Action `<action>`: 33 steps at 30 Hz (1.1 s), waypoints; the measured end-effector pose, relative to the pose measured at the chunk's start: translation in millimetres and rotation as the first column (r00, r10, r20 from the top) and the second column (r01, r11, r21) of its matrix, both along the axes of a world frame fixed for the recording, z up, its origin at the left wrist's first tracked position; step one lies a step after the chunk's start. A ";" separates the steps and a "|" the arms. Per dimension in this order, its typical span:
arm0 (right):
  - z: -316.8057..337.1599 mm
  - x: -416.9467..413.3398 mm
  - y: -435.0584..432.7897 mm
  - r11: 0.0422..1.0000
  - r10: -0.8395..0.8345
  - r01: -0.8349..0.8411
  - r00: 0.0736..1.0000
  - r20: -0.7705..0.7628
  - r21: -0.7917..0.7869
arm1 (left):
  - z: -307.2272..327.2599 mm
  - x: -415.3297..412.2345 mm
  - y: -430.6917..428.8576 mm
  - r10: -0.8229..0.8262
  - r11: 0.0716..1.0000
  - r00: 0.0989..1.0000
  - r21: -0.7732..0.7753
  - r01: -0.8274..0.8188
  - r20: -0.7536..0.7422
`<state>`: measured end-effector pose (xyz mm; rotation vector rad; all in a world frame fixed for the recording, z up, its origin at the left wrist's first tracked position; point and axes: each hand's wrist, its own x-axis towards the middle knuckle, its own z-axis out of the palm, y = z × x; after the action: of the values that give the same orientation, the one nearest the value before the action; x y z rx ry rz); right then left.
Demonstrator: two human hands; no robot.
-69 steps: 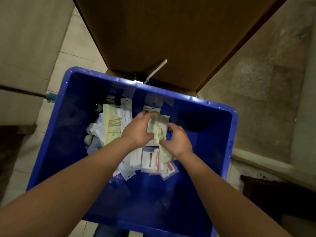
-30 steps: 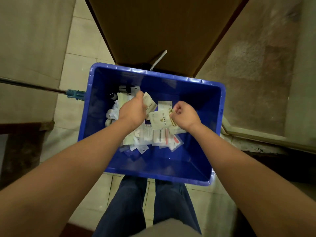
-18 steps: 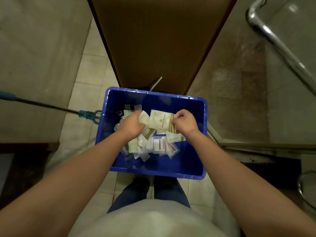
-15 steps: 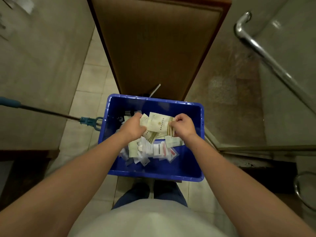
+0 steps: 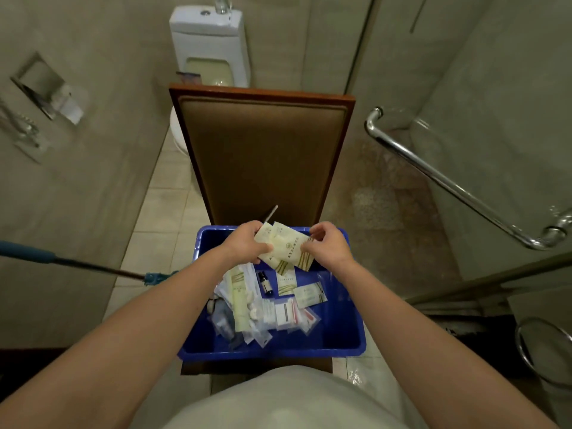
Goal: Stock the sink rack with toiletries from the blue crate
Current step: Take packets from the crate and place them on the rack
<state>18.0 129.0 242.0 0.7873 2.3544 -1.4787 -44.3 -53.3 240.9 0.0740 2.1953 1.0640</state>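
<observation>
Toiletries lie heaped in one blue crate, which sits on the seat of a brown padded chair in a bathroom. The heap covers the crate's left and middle, and the right side shows bare blue floor.

In the heap, counted:
- One small dark bottle lying flat.
- Two loose sachets just right of the bottle.
- One long cream packet to its left.
- A layer of clear plastic packets nearest the person, overlapping too much to count.

Above the crate's far end, both hands hold a fan of cream sachets (at least two, perhaps three; they overlap). The left hand has its grip closed on the fan's left edge, with the fingers curled round it. The right hand pinches the right edge between thumb and fingertips.

The top sachet carries a round emblem and one line of small print, too small to read. It has gold-brown stripes at its lower end. The loose sachets show similar stripes, and their writing cannot be read either.

Beyond the chair back stands one white toilet. One mop pole with a blue handle reaches in from the left toward the crate. One chrome bar handle slants across a glass door on the right.
</observation>
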 end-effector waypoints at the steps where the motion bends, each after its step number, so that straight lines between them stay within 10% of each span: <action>1: 4.5 0.0 0.7 0.999 0.045 -0.044 0.999 -0.008 0.023 | 4.9 -1.7 0.7 -0.054 0.998 0.998 -0.017 0.054 -0.016; 10: 32.1 11.9 -3.4 0.973 0.222 -0.226 0.971 0.087 0.039 | 38.1 -9.3 14.7 -0.204 0.979 0.977 0.019 0.205 -0.062; 18: 40.3 52.7 6.1 0.978 -0.172 0.171 0.985 0.004 -0.116 | 52.3 13.8 50.2 -0.025 0.963 0.997 0.270 0.005 0.069; 33: 43.9 168.6 65.3 0.790 -0.610 0.603 0.790 -0.055 -0.112 | 50.1 100.2 144.8 -0.403 0.874 0.915 0.292 0.388 -0.009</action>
<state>186.6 194.4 285.9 1.5994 2.1693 -1.8648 55.9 91.5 291.0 0.5971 1.8514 1.1197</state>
